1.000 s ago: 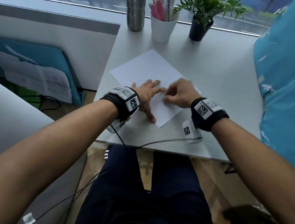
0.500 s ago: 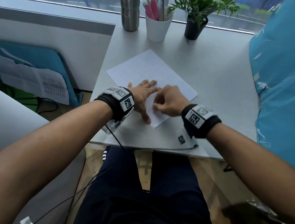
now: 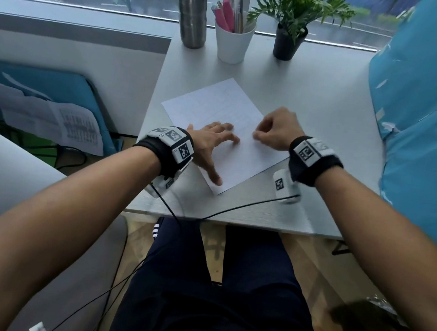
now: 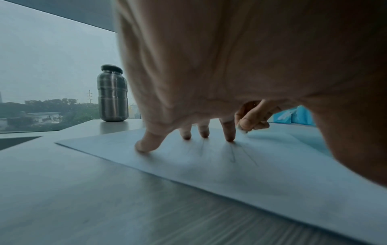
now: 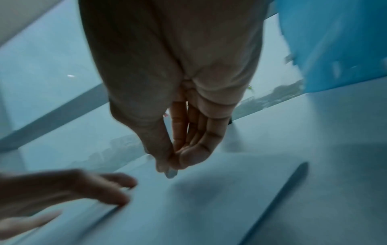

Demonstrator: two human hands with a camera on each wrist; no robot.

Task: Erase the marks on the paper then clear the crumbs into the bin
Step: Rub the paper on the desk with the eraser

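On the paper (image 3: 217, 107), left hand (image 3: 211, 143) presses splayed; right hand (image 3: 278, 129) pinches a small eraser (image 5: 171, 173).

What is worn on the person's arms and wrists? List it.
Both forearms are bare, with no sleeves. The left hand and the right hand each have a black wrist band carrying white blocks printed with black square codes. A thin black cable runs from each wrist unit.

Black tagged wristbands (image 3: 171, 148), dark trousers (image 3: 215, 284)
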